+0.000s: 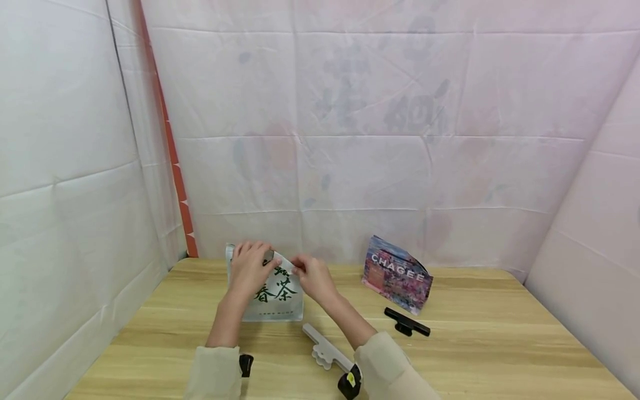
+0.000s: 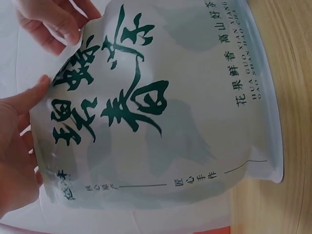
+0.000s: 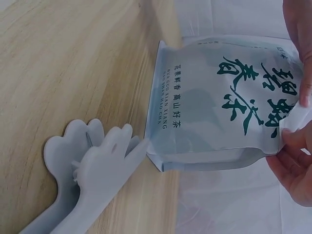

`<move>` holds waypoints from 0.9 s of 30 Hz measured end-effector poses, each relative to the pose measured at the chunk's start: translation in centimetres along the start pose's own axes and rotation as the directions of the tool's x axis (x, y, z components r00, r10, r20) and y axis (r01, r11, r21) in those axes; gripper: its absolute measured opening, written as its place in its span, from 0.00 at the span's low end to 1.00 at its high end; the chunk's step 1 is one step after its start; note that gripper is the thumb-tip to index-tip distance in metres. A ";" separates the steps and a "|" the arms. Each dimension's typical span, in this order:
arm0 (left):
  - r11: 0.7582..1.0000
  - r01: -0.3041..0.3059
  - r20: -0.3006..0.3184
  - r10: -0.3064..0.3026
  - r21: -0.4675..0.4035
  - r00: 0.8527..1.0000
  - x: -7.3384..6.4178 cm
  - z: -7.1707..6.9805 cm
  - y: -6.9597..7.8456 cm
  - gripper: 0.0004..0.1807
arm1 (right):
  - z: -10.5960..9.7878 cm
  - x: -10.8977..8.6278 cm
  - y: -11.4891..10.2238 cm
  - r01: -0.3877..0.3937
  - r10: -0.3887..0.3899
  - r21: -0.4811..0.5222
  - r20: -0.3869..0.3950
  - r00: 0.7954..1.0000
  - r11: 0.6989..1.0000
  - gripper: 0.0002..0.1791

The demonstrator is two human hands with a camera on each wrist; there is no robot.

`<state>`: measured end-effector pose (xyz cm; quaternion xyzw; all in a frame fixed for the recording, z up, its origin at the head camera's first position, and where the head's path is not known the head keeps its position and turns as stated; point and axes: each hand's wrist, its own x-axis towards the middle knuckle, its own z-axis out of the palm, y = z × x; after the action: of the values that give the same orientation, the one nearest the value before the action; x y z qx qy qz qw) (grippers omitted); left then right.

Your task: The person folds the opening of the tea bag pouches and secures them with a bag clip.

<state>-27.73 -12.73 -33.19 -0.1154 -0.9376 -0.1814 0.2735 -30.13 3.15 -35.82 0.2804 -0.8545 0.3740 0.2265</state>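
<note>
A pale, silvery tea bag (image 1: 272,315) with dark green Chinese characters stands upright at the back left of the table. At its top edge, my left hand (image 1: 248,270) grips the bag with the thumb in front and the fingers behind. My right hand (image 1: 315,279) pinches the upper right corner of the same bag between thumb and fingers. That corner looks folded over in the right wrist view, where the bag's front (image 3: 204,107) and right side show. A grey sealing clip (image 1: 327,347) with a scalloped grip lies on the table in front of the bag.
A colourful CHAGEE bag (image 1: 397,275) stands at the back right. In front of it lies a black sealing clip (image 1: 406,322). The wooden table (image 1: 500,333) is bounded by white cloth walls (image 1: 360,172) at the back and both sides.
</note>
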 end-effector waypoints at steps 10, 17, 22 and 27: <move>1.000 0.012 0.014 -0.011 -0.026 1.000 0.0 -0.5 -0.2 0.16 | 0.3 0.2 0.2 0.001 -0.001 -0.024 -0.023 1.000 1.000 0.03; 0.998 0.019 0.008 -0.019 0.052 1.000 0.1 -0.2 0.0 0.14 | 0.5 0.1 0.3 0.001 -0.002 -0.019 -0.030 1.000 1.000 0.04; 0.997 0.007 -0.009 -0.006 0.081 1.000 0.2 -0.1 0.0 0.14 | 0.5 0.1 0.3 -0.005 0.004 -0.020 -0.035 0.999 1.000 0.04; 0.994 -0.004 -0.032 0.008 0.110 0.999 0.0 0.1 0.0 0.13 | 0.3 0.0 0.3 0.018 -0.018 -0.016 -0.031 0.999 1.000 0.04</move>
<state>-27.79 -12.68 -33.21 -0.0999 -0.9412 -0.1304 0.2953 -30.38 3.05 -36.16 0.2803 -0.8514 0.3694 0.2453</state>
